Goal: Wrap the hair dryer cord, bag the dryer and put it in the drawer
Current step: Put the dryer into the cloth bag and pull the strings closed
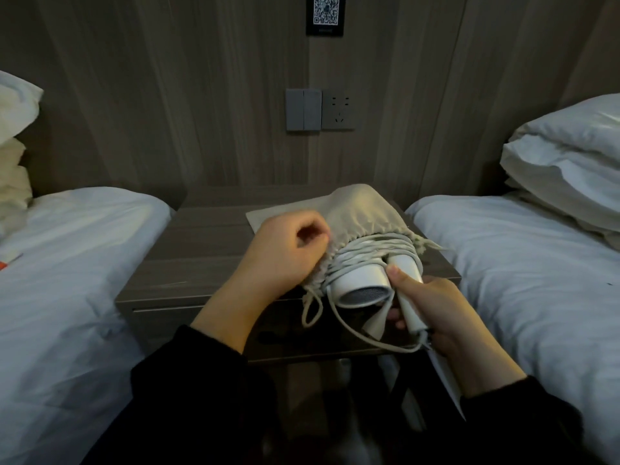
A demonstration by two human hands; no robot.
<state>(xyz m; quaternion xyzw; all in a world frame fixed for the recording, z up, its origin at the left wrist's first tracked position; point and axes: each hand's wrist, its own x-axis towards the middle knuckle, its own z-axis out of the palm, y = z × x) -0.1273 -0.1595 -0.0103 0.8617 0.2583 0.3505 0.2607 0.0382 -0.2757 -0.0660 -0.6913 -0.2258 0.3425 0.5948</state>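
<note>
A white hair dryer (364, 285) lies partly inside a beige drawstring bag (359, 214) on the nightstand (201, 243). Its rear grille end and folded handle stick out toward me. The white cord (365, 253) is wound around the body, and one loose loop hangs below the front edge. My left hand (285, 253) pinches the bag's gathered mouth on the left side. My right hand (426, 310) grips the dryer's handle, thumb on top. The drawer (318, 333) under the nightstand top is pulled open, dark inside, mostly hidden by my hands.
Two beds with white bedding flank the nightstand, the left bed (67, 263) and the right bed (523, 280), with pillows (570, 156) stacked at the right. A switch and socket plate (320, 109) sits on the wood wall behind.
</note>
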